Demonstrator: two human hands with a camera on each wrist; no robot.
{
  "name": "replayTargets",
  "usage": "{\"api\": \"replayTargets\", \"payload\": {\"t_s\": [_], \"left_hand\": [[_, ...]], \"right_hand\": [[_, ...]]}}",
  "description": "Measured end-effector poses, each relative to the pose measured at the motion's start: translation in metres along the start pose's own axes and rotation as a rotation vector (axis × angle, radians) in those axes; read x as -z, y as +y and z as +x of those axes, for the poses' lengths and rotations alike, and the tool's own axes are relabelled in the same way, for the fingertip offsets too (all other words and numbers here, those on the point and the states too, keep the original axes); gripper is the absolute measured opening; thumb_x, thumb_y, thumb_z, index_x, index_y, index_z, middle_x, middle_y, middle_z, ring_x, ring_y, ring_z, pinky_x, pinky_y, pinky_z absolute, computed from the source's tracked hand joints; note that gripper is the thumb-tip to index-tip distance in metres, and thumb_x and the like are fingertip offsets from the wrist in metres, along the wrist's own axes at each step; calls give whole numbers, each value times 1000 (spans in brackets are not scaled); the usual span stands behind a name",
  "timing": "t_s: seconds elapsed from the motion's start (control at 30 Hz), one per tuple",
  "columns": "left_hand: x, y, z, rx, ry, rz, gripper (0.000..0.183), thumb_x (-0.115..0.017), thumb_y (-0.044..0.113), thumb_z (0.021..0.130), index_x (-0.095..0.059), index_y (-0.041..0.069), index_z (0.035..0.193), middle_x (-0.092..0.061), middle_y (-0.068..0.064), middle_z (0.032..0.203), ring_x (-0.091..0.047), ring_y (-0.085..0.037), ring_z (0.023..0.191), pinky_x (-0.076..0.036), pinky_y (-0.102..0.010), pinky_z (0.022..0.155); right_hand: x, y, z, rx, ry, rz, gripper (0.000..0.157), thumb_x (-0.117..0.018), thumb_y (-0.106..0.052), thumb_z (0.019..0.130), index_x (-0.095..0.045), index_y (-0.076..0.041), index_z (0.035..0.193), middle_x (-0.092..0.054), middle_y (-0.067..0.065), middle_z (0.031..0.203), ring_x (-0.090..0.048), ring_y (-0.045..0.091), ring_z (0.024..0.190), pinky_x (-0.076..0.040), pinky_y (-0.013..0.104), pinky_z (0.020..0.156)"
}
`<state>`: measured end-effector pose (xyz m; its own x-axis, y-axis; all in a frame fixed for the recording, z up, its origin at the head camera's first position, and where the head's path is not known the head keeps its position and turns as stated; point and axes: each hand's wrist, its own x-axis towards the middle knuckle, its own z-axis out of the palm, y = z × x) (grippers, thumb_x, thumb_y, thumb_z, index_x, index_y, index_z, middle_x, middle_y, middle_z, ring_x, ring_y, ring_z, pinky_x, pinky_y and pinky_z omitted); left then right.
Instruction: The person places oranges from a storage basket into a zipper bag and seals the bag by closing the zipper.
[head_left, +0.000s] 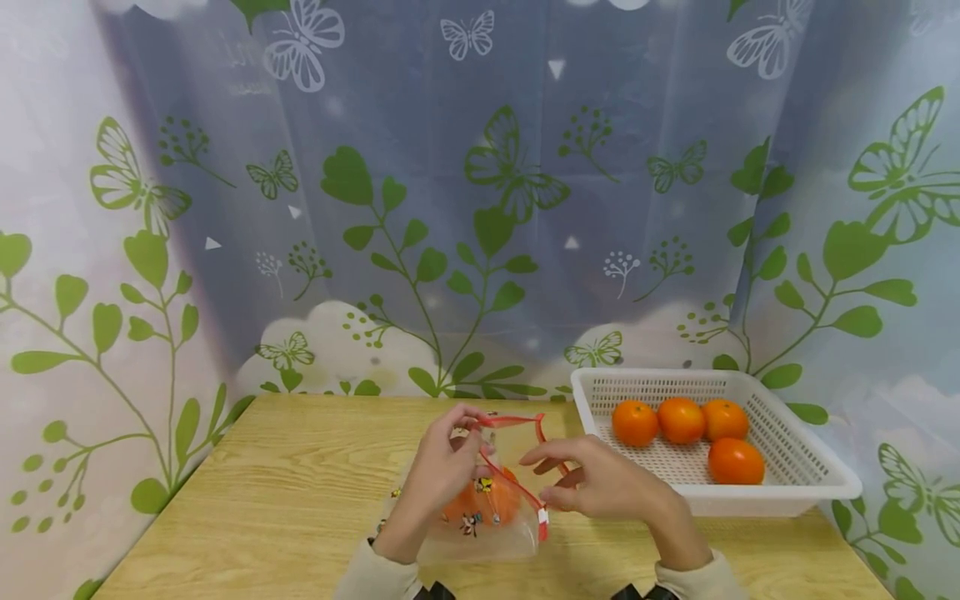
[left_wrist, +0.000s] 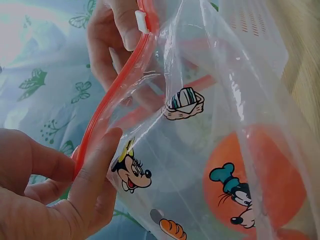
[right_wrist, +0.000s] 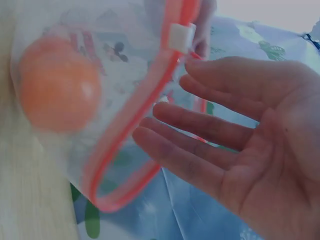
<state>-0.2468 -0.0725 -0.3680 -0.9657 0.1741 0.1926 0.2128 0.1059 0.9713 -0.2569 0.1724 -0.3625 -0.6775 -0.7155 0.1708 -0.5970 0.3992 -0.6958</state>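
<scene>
A clear zip bag (head_left: pixel 450 546) with cartoon prints and a red zip edge stands with its mouth spread. My left hand (head_left: pixel 442 467) pinches the red edge at the bag's left side; the left wrist view shows the thumb and index finger (left_wrist: pixel 95 170) on it. Inside the bag, low down, lie oranges (right_wrist: pixel 60 92), blurred by the plastic. A white slider (right_wrist: pixel 181 38) sits on the zip edge. My right hand (head_left: pixel 600 479) is beside the mouth, fingers (right_wrist: pixel 200 120) extended and apart, thumb side close to the slider, palm bare.
To the right, a white plastic basket (head_left: pixel 757 500) with slotted walls holds several oranges (head_left: pixel 681 420). The bag and basket rest on a wood-grain table (head_left: pixel 300 483). A curtain (head_left: pixel 420 250) with butterflies and leaves hangs behind the table and along both sides.
</scene>
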Motion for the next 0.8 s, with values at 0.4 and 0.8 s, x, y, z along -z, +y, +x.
{"api": "replayTargets", "payload": {"t_s": [0.4, 0.8], "left_hand": [[15, 8, 2, -18, 105, -53, 18, -46, 6, 108, -61, 4, 119, -55, -23, 121, -71, -24, 93, -66, -36, 74], [19, 13, 0, -34, 115, -77, 18, -46, 4, 108, -59, 3, 121, -53, -21, 119, -69, -19, 91, -66, -33, 75]], "right_hand": [[19, 5, -12, 65, 181, -107, 27, -69, -9, 98, -70, -4, 125, -75, 11, 116, -73, 27, 103, -63, 26, 84], [24, 11, -17, 48, 208, -147, 29, -68, -18, 101, -69, -8, 128, -73, 11, 123, -72, 31, 107, -63, 27, 85]]}}
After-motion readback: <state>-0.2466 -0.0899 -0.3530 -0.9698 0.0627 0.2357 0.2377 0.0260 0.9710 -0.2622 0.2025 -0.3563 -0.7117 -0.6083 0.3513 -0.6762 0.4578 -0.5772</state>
